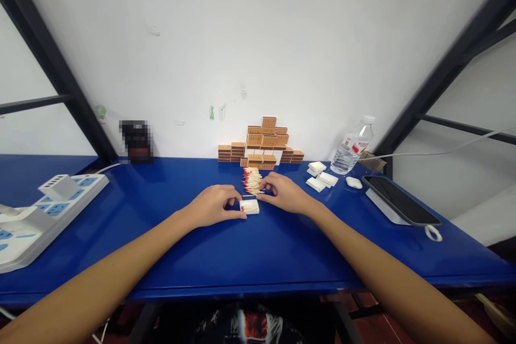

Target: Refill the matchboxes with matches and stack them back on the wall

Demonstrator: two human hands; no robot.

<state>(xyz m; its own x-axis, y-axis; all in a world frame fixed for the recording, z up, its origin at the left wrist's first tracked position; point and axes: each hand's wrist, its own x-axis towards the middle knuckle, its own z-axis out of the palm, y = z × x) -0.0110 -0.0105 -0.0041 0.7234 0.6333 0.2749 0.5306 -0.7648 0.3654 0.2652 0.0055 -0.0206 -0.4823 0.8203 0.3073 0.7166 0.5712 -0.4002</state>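
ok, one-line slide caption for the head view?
Left hand at a small white tray of matches, right hand at a match pile, matchboxes stacked behind on a blue table.

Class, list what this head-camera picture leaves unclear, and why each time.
All in the head view:
Match count in the pile of matches: they overlap.
Whether the right hand grips a match: fingers cover part, and matches are too small.
Print on the stacked matchboxes: too small.
Dark object by the wall: pixelated.
Power strip's near end: cut off by the left edge.
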